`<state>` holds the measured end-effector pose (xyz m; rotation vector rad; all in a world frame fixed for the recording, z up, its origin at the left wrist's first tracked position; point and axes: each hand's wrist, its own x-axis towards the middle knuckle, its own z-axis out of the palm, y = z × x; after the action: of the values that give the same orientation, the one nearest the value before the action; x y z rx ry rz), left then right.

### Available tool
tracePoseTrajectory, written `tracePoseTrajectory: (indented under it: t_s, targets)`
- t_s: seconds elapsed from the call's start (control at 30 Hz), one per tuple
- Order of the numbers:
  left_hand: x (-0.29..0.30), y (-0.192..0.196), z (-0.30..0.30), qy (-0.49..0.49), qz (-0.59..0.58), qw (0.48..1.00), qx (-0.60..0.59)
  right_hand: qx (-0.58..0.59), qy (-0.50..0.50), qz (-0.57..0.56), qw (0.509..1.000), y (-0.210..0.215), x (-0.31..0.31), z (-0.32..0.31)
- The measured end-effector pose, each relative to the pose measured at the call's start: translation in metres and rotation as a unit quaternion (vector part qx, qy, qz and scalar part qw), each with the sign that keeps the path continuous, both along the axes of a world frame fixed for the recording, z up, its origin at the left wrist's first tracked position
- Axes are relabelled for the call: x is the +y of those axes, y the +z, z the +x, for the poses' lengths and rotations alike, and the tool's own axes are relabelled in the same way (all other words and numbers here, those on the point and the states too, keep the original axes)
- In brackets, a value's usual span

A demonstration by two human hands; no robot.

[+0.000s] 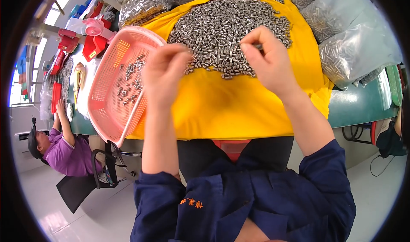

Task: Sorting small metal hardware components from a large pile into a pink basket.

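Hands (pixel 164 71) (pixel 270 62) apart, metal parts (pixel 226 24) heaped between and beyond, yellow cloth (pixel 239 107) beneath

Heaped thickly in a broad, roughly rounded pile on yellow cloth (pixel 239 109): small metal cylinders (pixel 226 32), silvery and shiny, some with dark round ends showing. Lying every which way, mostly on their sides, thinning to loose single pieces along the near edge. Gathered in a smaller patch just beyond the far right edge, too. To the left of the pile, a pink perforated plastic basket (pixel 106 77), wide, open-topped and round-cornered. Scattered thinly inside it, mainly toward the right: more of the same cylinders, loose and unstacked.
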<state>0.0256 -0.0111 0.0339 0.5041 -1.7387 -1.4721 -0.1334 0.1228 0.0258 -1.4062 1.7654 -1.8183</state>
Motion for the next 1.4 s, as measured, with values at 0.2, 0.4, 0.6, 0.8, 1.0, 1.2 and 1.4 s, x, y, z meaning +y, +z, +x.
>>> tracePoseTrajectory:
  t_s: [0.2,0.4,0.6,0.8,1.0,1.2,1.4]
  targets:
    - [-0.025,0.033,0.055,0.321,-0.434,0.815,-0.212,-0.029,0.001,0.007,1.0,0.002,-0.005,0.002]
    - [0.006,-0.01,0.0,-0.022,-0.392,0.874,-0.286,-0.015,-0.002,0.014,1.0,-0.001,-0.004,0.0]
    - [0.001,-0.019,-0.008,-0.048,-0.412,0.838,-0.355,-0.003,0.013,0.022,1.0,-0.003,-0.006,0.005]
    - [0.005,-0.014,-0.017,-0.067,-0.383,0.861,-0.328,0.018,0.06,0.085,0.994,-0.003,-0.003,0.003]
    - [0.017,-0.019,-0.028,-0.134,0.145,0.979,-0.053,-0.003,0.082,0.112,0.99,0.001,-0.004,0.001]
    - [0.019,-0.023,-0.028,-0.142,0.143,0.979,-0.038,0.025,0.066,0.112,0.991,0.003,-0.003,0.003]
    - [0.021,-0.026,-0.027,-0.123,0.114,0.984,-0.062,0.076,0.068,0.152,0.983,0.004,-0.002,0.006]
